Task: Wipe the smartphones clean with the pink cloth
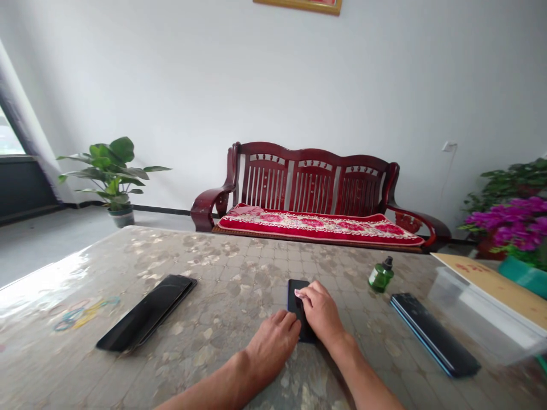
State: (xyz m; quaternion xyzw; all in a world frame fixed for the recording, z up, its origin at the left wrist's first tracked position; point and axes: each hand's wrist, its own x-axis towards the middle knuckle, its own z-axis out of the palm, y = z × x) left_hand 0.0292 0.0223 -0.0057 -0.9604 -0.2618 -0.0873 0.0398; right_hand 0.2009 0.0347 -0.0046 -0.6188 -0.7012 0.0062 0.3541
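Note:
A dark smartphone [293,302] lies flat on the patterned table cover, its screen facing up. My left hand [273,340] rests at its left edge with the fingers curled against it. My right hand [320,312] is over the right half of the screen, fingers pinched together. A small pale scrap [298,292], pinkish white like a wipe or tissue, pokes out from those fingertips and touches the screen. Most of the scrap is hidden inside the hand, and the lower part of the phone is partly covered by both hands.
Dark stacked phones [147,313] lie left; another phone stack [433,333] lies right. Nearby are a green spray bottle [381,275], a clear plastic box [474,319] under a tan board [496,285], and coloured rubber bands [85,313]. A wooden bench [314,185] stands beyond the table.

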